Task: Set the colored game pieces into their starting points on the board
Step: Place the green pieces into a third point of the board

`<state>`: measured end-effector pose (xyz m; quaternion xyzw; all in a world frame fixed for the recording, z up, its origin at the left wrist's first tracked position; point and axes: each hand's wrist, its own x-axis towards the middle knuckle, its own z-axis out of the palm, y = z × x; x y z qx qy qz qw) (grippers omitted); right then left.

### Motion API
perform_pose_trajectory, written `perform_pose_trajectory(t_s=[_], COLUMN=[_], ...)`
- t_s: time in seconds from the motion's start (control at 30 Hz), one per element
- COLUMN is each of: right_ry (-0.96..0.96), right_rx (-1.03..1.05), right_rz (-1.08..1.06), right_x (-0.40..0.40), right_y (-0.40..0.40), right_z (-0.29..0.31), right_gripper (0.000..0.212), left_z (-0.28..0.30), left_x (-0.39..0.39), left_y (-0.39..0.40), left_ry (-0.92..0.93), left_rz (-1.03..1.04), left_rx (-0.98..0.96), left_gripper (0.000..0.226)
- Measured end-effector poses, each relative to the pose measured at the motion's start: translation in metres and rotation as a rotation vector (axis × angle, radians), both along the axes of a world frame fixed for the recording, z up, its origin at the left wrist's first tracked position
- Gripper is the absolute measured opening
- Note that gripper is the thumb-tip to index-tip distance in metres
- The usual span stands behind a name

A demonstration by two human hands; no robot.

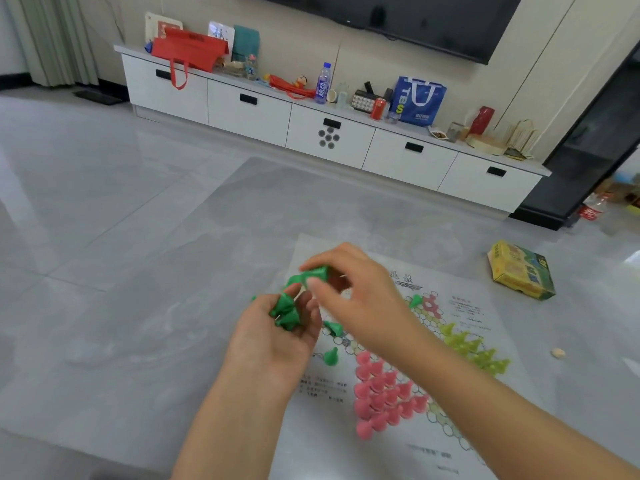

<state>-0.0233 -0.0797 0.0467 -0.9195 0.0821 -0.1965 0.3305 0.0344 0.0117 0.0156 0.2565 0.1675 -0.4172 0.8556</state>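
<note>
Green step in hand. Paper game board [478,344], printed with a star of circles, lies flat on the grey tiled floor [138,271]. The pink cone-shaped plastic pieces [384,393] fill their triangle near the person; the yellow-green cone pieces [474,351] fill the point to the right.

Left hand [277,341] is cupped palm-up over the board's left edge, fingers curled round a small heap of green cone pieces [285,311]. Right hand [356,292] hovers just above it, thumb and fingers pinching one green cone [317,273]. Three loose green cones [331,356] sit on the board near the left and far points, not neatly placed.

Next move, I judge: carry the pinched cone to a free circle in the green point and stand it base-down, then square up the strays. Yellow cardboard game box [521,271] lies well apart on the right.
</note>
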Motion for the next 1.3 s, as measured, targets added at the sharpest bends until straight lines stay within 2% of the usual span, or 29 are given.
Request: perform_pose_trajectory(t_s=[0.2, 0.33, 0.5, 0.7, 0.83, 1.0, 1.13, 1.3], right_ry=[0.017, 0.014, -0.054, -0.101, -0.129, -0.226, -0.179, -0.104], right_rx=[0.414, 0.656, 1.050, 1.124, 1.192, 1.143, 0.828, 0.497], right_rz=[-0.447, -0.616, -0.605, -0.557, -0.562, -0.548, -0.598, -0.534], right_x=[-0.050, -0.075, -0.083, -0.085, -0.094, -0.105, -0.091, -0.039], right_y=[-0.064, -0.090, -0.101, -0.099, -0.101, -0.101, -0.100, -0.101], right_z=[-0.006, -0.022, -0.026, -0.030, -0.034, -0.037, -0.034, -0.042], right_gripper=[0.023, 0.023, 0.022, 0.030, 0.016, 0.006, 0.007, 0.010], left_z=[0.002, -0.001, 0.001, 0.003, 0.003, 0.005, 0.006, 0.003], left_x=[-0.001, 0.002, -0.002, -0.006, -0.005, -0.006, -0.015, -0.015], left_y=[0.000, -0.004, -0.004, -0.009, -0.010, -0.008, -0.011, -0.017], left_ry=[-0.084, -0.063, -0.031, -0.067, -0.071, -0.032, -0.041, -0.028], left_rz=[0.021, 0.065, 0.066, 0.017, 0.042, 0.057, 0.035, 0.029], left_rx=[0.104, 0.104, 0.023, 0.074, 0.070, 0.059, 0.091, 0.087], left_gripper=[0.021, 0.024, 0.023, 0.021, 0.025, 0.026, 0.027, 0.028])
